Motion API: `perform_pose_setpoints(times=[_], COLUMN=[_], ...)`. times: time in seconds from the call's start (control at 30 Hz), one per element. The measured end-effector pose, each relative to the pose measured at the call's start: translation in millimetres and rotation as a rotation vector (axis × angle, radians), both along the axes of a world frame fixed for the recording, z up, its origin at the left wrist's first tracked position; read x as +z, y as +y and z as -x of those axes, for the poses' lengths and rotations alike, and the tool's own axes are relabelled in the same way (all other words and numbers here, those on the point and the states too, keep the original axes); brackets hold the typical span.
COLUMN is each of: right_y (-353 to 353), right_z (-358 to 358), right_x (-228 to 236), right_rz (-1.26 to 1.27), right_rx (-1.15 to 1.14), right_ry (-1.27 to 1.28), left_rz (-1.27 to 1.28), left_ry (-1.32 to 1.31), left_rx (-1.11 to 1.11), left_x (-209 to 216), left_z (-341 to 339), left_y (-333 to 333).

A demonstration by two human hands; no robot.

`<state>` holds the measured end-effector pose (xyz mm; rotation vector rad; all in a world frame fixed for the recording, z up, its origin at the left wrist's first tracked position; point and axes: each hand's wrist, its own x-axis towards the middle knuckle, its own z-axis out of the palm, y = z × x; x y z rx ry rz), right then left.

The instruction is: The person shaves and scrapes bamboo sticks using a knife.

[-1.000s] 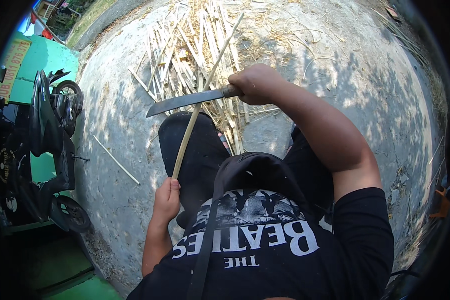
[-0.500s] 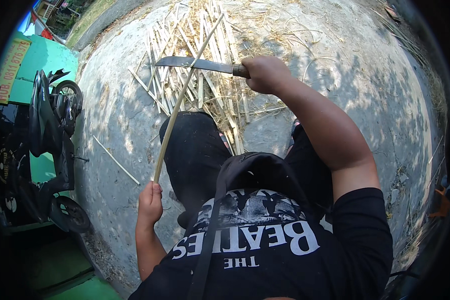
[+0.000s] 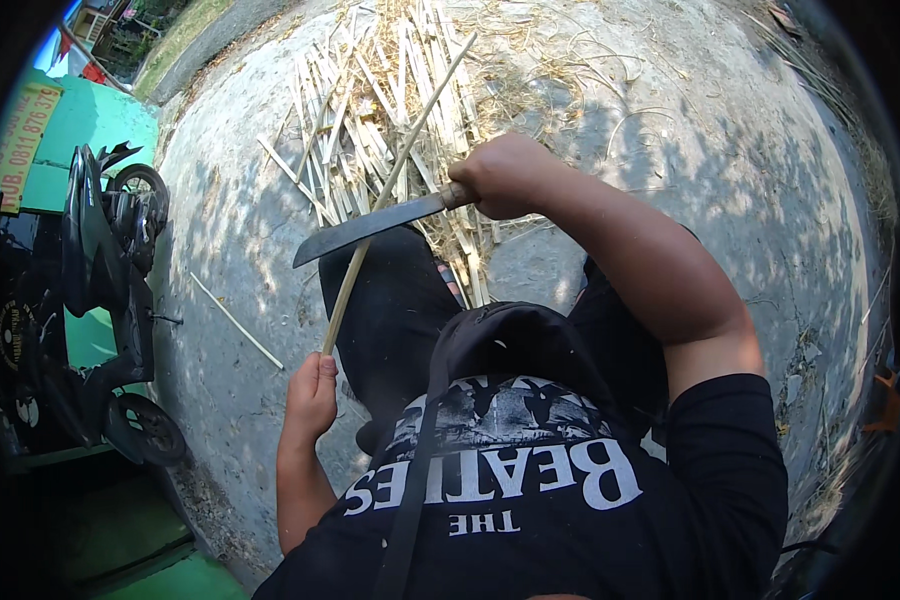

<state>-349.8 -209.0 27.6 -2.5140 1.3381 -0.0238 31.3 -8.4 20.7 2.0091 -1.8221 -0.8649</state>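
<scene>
My left hand [image 3: 311,397] is closed round the near end of a long, thin bamboo strip [image 3: 399,163], which slants away up and to the right over my left knee. In my right hand [image 3: 507,176] is the wooden handle of a machete [image 3: 370,228]. Its broad dark blade points left and crosses the strip a little beyond my left hand, seeming to touch it. Past my knees, a pile of pale split bamboo strips [image 3: 322,165] lies on the concrete, partly behind the strip and the blade.
A single loose strip [image 3: 236,321] lies on the ground to the left. Further left stands a dark motorbike [image 3: 110,280] beside a green wall [image 3: 100,110]. Curled shavings [image 3: 560,50] are scattered past the pile. More long sticks [image 3: 810,75] lie at the far right.
The machete has come nearer to me along the strip, its blade now tilted down to the left. My right hand moved nearer and left; my left hand and the strip shifted slightly right.
</scene>
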Motion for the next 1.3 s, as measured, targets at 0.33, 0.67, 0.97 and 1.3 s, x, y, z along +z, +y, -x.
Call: perform_pose_setpoints(times=[0.33, 0.67, 0.97, 1.3], right_y=[-32.9, -14.4, -39.8, -15.1], right_z=[49.9, 10.8, 55.2, 10.0], right_x=[-27.6, -24.4, -48.3, -19.5], right_rz=[-0.045, 0.076, 0.073, 0.160], right_rx=[-0.416, -0.016, -0.400, -0.086], right_ry=[-0.022, -0.007, -0.102, -0.039], left_rz=[-0.101, -0.127, -0.158, -0.124], left_ry=[0.053, 0.047, 0.029, 0.057], left_rx=[-0.075, -0.039, -0.027, -0.050], left_x=[24.0, 14.4, 17.5, 19.4], left_z=[-2.8, 2.9, -33.9, -10.9], left_y=[6.6, -1.2, 12.8, 5.0])
